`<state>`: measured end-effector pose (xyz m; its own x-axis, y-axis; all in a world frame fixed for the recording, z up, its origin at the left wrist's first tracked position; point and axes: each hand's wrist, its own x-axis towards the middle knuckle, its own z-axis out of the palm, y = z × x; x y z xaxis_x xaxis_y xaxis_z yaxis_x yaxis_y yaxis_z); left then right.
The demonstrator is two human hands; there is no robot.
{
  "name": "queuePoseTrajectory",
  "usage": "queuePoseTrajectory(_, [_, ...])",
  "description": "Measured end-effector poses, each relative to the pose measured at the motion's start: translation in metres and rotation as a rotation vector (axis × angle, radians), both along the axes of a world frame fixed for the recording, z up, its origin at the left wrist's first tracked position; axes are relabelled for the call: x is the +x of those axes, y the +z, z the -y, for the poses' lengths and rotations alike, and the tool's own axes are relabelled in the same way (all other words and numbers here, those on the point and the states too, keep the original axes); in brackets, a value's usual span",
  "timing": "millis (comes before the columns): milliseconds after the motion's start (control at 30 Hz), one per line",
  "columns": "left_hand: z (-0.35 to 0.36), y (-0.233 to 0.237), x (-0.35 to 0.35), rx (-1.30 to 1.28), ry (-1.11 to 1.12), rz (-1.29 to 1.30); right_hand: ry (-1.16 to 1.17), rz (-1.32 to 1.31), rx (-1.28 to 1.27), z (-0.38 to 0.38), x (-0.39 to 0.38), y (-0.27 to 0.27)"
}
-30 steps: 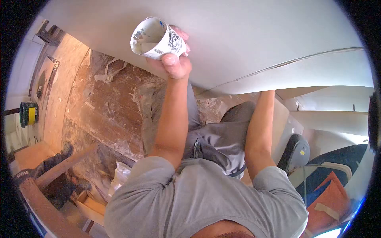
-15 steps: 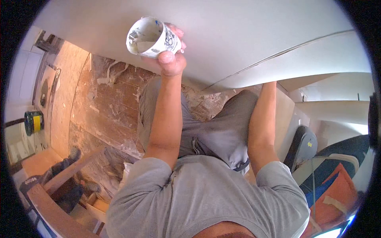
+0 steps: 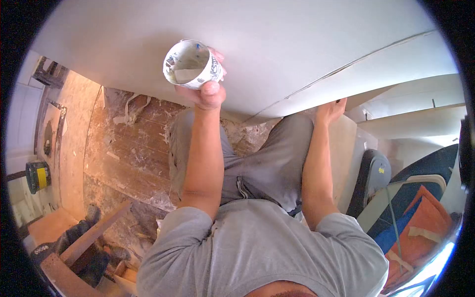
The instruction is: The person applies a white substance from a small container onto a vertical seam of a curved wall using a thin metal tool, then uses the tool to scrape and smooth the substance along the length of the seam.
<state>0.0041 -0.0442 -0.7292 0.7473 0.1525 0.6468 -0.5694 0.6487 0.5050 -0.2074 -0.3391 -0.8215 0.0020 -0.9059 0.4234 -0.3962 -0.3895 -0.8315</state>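
Note:
My left hand (image 3: 210,94) is wrapped round a white paper cup (image 3: 213,71) with dark printing on its side. The cup tilts so its mouth faces me; white smears and pale, paste-like stuff show inside. Just behind it is a large smooth white panel (image 3: 277,54) with a long dark seam. At the panel's lower edge on the right, my right hand (image 3: 329,112) has its fingers curled and partly hidden. A small dark thing (image 3: 339,100) shows at those fingers, too little of it to name.
Below the panel lies a worn brown floor (image 3: 141,131) with pale scraps and smears. On the left are a dark tub with a yellow label (image 3: 43,176) and a wooden beam (image 3: 96,232). A dark case (image 3: 373,173) and an orange cloth-like piece (image 3: 420,222) stand at right.
My left hand and the cup sit a little lower in view. My right hand, hidden behind the panel edge before, now shows below it. The whole view has shifted slightly.

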Motion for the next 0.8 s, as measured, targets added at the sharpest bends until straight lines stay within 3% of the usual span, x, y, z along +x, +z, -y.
queuePoseTrajectory(67, [0.000,-0.002,-0.004,-0.008,-0.005,-0.042,0.087,0.025,-0.022,0.040,-0.009,-0.040])
queuePoseTrajectory(100, [-0.004,-0.037,0.011,-0.084,-0.203,0.089,0.271,0.522,0.280,0.022,-0.003,-0.023])
queuePoseTrajectory(133, [-0.008,-0.055,0.010,0.079,-0.116,0.125,0.463,1.014,0.608,-0.004,0.002,0.005])
queuePoseTrajectory(167, [-0.003,-0.066,0.005,-0.080,-0.294,0.052,0.445,1.151,0.717,-0.024,0.005,0.025])
queuePoseTrajectory(200, [-0.009,-0.057,-0.002,-0.318,-0.742,-0.061,0.695,0.992,0.672,0.055,-0.028,-0.057])
queuePoseTrajectory(233, [-0.014,-0.046,-0.008,-0.559,-1.184,-0.171,0.510,0.648,0.386,0.052,-0.019,-0.060])
queuePoseTrajectory(267, [-0.011,-0.034,-0.012,-0.545,-1.124,-0.154,0.324,0.310,0.083,0.046,-0.018,-0.062])
queuePoseTrajectory(300, [-0.002,-0.023,-0.016,-0.268,-0.525,-0.090,0.656,0.787,0.333,0.071,-0.029,-0.084])
queuePoseTrajectory(333, [0.002,-0.020,-0.016,0.007,0.063,-0.039,0.671,1.028,0.635,0.065,-0.026,-0.063])
queuePoseTrajectory(367, [-0.001,-0.026,-0.010,0.073,0.115,0.031,0.695,1.014,0.657,0.049,-0.018,-0.046])
queuePoseTrajectory(433, [0.002,-0.024,-0.012,0.013,0.095,-0.004,0.284,0.111,0.112,0.003,-0.006,-0.022])
queuePoseTrajectory(467, [-0.001,-0.025,-0.008,0.011,0.098,-0.006,0.287,0.018,0.020,0.029,-0.013,-0.043])
queuePoseTrajectory(533, [-0.001,-0.033,-0.001,0.137,0.245,0.151,0.389,0.114,0.049,0.064,-0.019,-0.082])
queuePoseTrajectory(633, [0.006,-0.048,0.002,0.158,0.203,0.157,0.504,0.234,-0.007,0.114,-0.041,-0.136])
queuePoseTrajectory(667, [0.006,-0.052,0.001,0.161,0.178,0.148,0.452,-0.204,-0.092,0.168,-0.059,-0.215])
queuePoseTrajectory(700, [0.008,-0.054,0.001,0.162,0.161,0.142,0.469,0.592,0.450,0.087,-0.030,-0.120])
queuePoseTrajectory(733, [0.008,-0.054,0.000,0.156,0.157,0.133,0.770,0.457,-0.165,0.136,-0.042,-0.183])
queuePoseTrajectory(767, [0.006,-0.052,-0.002,0.143,0.155,0.123,0.344,0.145,0.191,0.034,-0.018,-0.062])
queuePoseTrajectory(800, [0.008,-0.045,-0.002,0.102,0.165,0.106,0.459,0.407,0.229,0.073,-0.019,-0.104])
